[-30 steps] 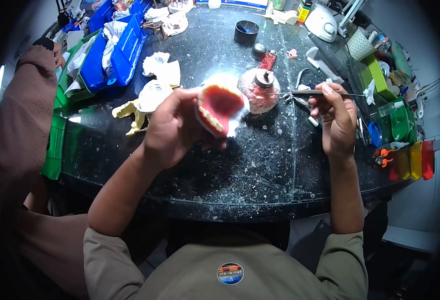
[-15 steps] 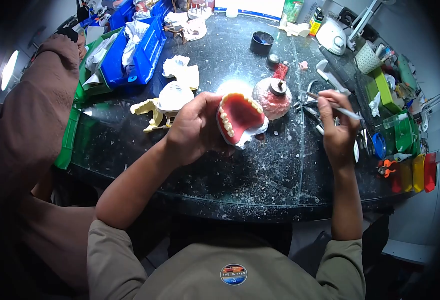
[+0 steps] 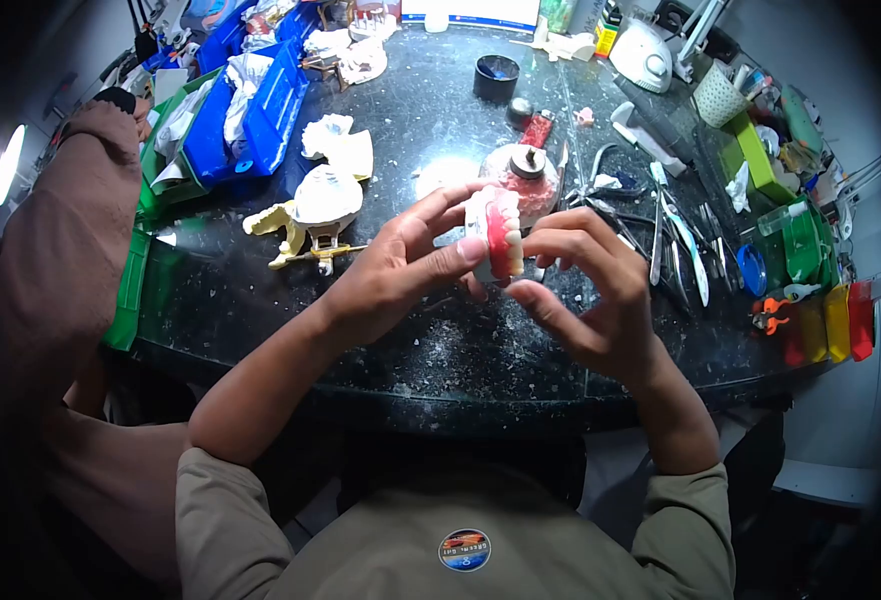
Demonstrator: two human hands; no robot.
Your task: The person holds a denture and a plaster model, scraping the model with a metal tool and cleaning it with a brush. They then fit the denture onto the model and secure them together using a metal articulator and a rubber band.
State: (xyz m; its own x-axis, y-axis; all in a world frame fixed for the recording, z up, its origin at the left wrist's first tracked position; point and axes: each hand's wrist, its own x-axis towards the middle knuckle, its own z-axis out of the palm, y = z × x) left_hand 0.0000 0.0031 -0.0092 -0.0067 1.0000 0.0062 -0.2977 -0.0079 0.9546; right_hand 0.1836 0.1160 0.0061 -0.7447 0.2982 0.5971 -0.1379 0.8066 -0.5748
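Near the middle of the view, my left hand (image 3: 385, 270) is closed round the white plaster base of a denture model (image 3: 500, 235), its thumb on the pink part. The model is turned on its side, its row of teeth facing right. Close to those teeth is my right hand (image 3: 600, 290), its fingers apart and curved, with nothing seen between them. Behind the model stands a round pink-and-white burner (image 3: 523, 180) with a metal cap. A slim tool (image 3: 563, 160) leans beside the burner.
Hand tools (image 3: 675, 235) lie to the right, near a blue lid (image 3: 751, 268). Left are plaster models (image 3: 328, 197) and blue bins (image 3: 275, 110). A black cup (image 3: 496, 78) stands behind. A person's sleeve (image 3: 65, 210) is at far left.
My left hand has turned the denture model from facing up onto its side. My right hand has come left beside it and no longer holds the slim tool. The view has shifted slightly.
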